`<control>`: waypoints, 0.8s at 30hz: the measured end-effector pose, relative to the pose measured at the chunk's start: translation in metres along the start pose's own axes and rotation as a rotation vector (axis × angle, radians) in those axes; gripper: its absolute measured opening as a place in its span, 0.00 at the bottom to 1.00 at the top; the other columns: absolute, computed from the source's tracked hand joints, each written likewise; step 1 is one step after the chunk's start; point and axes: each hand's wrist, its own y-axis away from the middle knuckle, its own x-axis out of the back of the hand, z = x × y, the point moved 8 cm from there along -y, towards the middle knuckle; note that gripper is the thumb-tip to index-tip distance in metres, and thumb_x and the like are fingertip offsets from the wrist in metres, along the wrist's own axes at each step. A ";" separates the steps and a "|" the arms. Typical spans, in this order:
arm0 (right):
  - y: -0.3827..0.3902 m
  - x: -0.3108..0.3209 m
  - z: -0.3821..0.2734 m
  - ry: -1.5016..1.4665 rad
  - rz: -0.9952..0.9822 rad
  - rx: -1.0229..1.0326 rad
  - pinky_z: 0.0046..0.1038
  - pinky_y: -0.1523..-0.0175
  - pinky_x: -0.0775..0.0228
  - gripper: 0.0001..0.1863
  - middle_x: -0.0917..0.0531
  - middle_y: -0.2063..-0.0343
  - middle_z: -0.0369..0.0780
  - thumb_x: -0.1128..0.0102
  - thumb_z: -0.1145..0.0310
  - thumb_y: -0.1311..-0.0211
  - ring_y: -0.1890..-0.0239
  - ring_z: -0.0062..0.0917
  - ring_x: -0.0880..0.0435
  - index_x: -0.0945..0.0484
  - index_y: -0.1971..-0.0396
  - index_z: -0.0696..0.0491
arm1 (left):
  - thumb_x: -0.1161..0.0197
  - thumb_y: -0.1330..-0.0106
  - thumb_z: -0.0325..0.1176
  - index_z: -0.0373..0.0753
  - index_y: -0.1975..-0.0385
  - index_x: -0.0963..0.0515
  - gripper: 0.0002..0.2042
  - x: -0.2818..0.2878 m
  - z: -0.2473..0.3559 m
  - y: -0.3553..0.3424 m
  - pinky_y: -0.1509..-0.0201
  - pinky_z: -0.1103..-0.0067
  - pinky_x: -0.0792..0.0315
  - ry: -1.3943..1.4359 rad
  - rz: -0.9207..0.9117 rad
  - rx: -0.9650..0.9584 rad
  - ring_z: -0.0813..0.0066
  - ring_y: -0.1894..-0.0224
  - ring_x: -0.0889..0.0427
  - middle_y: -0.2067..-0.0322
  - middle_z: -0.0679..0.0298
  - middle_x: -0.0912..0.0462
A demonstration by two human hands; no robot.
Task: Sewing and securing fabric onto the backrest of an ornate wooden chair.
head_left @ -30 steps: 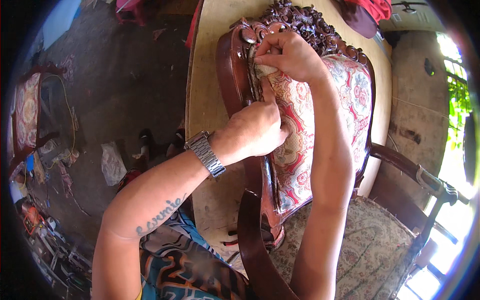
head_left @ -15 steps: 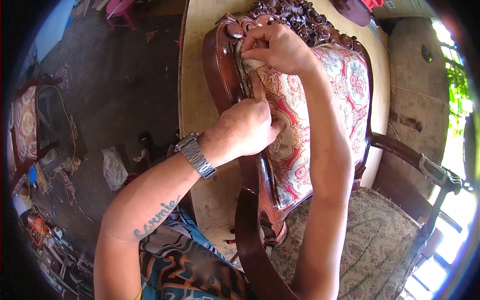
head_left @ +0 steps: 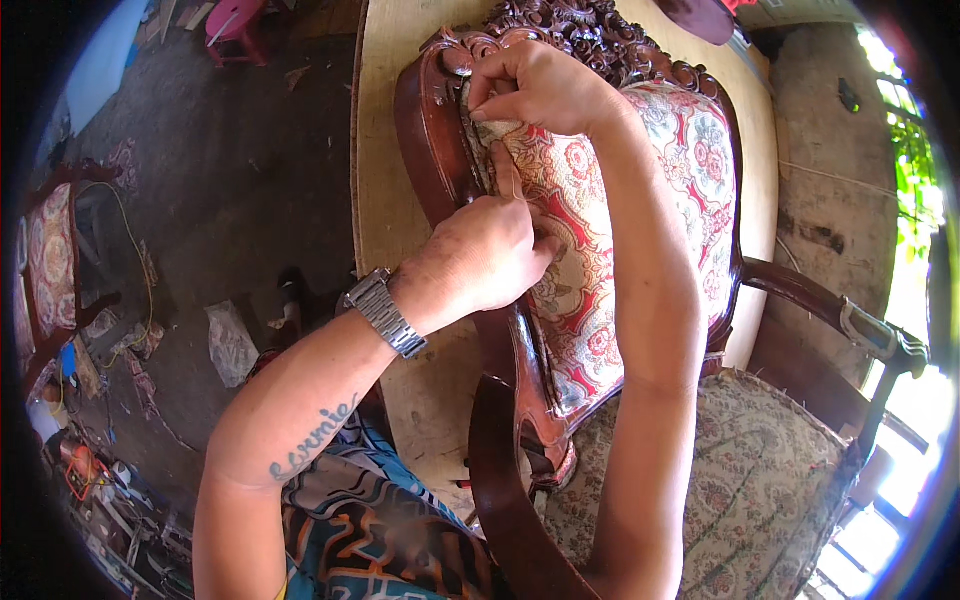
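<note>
A carved dark wooden chair (head_left: 425, 150) has a backrest panel covered in red, cream and blue floral upholstery fabric (head_left: 580, 270). At the panel's upper left border, my right hand (head_left: 550, 90) has its thumb and forefinger pinched together on the fabric's edge; what lies between the fingertips is mostly hidden. Just below, my left hand (head_left: 480, 250) lies over the left border, its index finger stretched up along the seam between fabric and wood. Its thumb is apart, resting on the fabric, and the other fingers are partly hidden. A metal wristwatch (head_left: 385, 312) circles my left wrist.
The chair back is against a plywood board (head_left: 385, 100). Lower right is a worn floral seat (head_left: 720, 480), with a curved armrest (head_left: 800, 295) beyond it. A pink stool (head_left: 235, 30), plastic bag (head_left: 230, 345), another upholstered chair (head_left: 50, 250) and scattered tools (head_left: 85, 470) occupy the floor at left.
The view has shifted slightly, so the chair and hands appear a little farther left. Both hands keep nearly the same positions on the fabric border.
</note>
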 end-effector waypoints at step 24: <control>0.002 0.007 -0.002 0.036 0.112 0.104 0.25 0.63 0.28 0.07 0.17 0.74 0.38 0.32 0.72 0.50 0.70 0.20 0.19 0.16 0.69 0.55 | 0.41 0.36 0.44 0.02 0.51 0.49 0.40 0.001 0.004 -0.001 0.68 0.65 0.21 -0.079 -0.018 -0.047 0.47 0.73 0.17 0.82 0.40 0.22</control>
